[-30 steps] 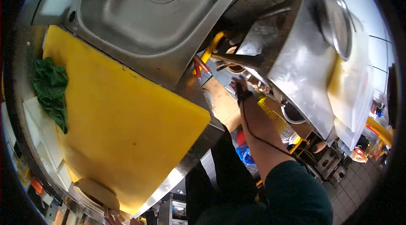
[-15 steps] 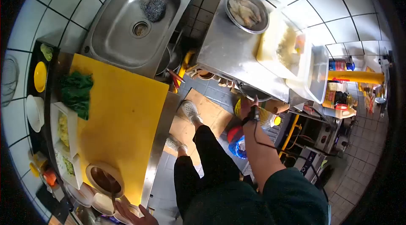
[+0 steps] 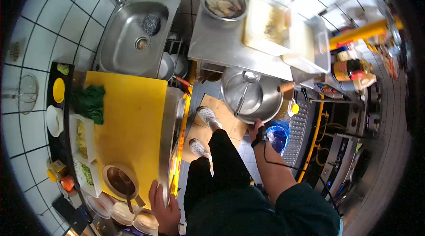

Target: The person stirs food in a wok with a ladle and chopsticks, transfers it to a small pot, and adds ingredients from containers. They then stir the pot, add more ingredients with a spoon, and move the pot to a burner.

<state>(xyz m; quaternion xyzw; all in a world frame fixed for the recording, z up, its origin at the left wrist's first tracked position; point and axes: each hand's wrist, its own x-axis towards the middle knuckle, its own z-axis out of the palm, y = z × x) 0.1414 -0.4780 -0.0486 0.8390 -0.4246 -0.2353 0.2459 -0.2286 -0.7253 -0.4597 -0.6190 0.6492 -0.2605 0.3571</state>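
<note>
My right hand (image 3: 256,130) is closed on the near rim of a large steel basin (image 3: 259,98), which juts out from beneath the metal table. A ladle (image 3: 245,93) lies tilted inside the basin. My left hand (image 3: 164,207) rests with fingers outstretched by the front corner of the yellow cutting board (image 3: 133,120), holding nothing. Left of that hand, a round container of dark brown sauce (image 3: 119,180) stands on the board with a spoon in it. Dark green leafy vegetables or cloth (image 3: 90,103) lie at the board's far left.
A steel sink (image 3: 119,54) holds a scouring pad (image 3: 150,24). On the metal table (image 3: 217,50) stand a bowl of pale meat pieces (image 3: 224,5) and plastic tubs (image 3: 252,32). A blue-lined bin (image 3: 278,135) and a yellow-capped bottle (image 3: 293,109) stand right of my hand.
The steel basin has come out from under the metal table with my right hand on its rim. My left hand has moved from beside the sauce container to the board's front corner.
</note>
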